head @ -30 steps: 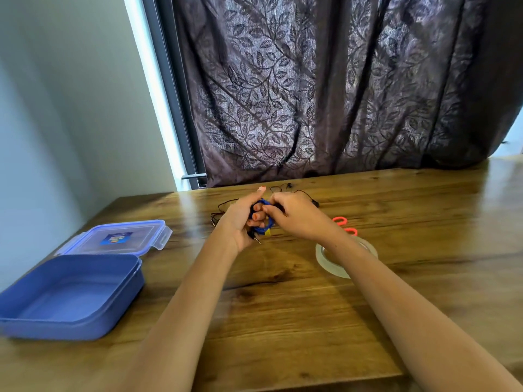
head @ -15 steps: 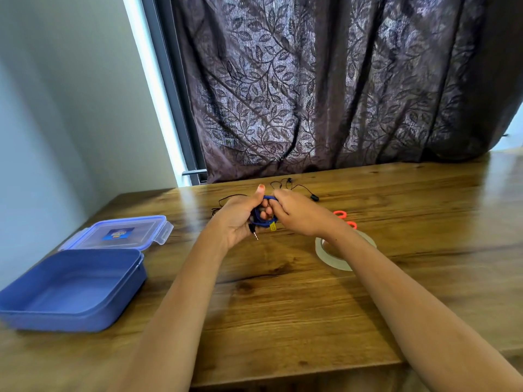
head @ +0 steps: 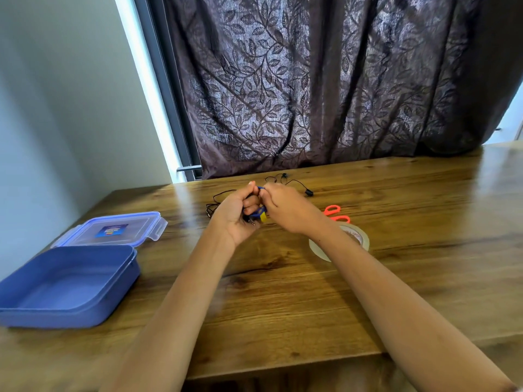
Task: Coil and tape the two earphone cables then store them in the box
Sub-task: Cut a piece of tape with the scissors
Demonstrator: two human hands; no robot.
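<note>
gripping blue earphone cable (head: pixel 258 213), left hand (head: pixel 236 213) clenches; right hand (head: pixel 288 208) pinches it.

Two bare forearms run up from the lower frame edge. Left hand (head: pixel 235 215) and right hand (head: pixel 290 209), at centre frame, are bare too.

Both hands — left (head: pixel 236 215), right (head: pixel 285 206) — grip a coiled blue earphone cable (head: pixel 259 215) above the table (head: pixel 283 292).

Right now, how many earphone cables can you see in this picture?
2. The blue cable is held coiled between the left hand and the right hand; the black cable lies loose on the table behind them.
</note>
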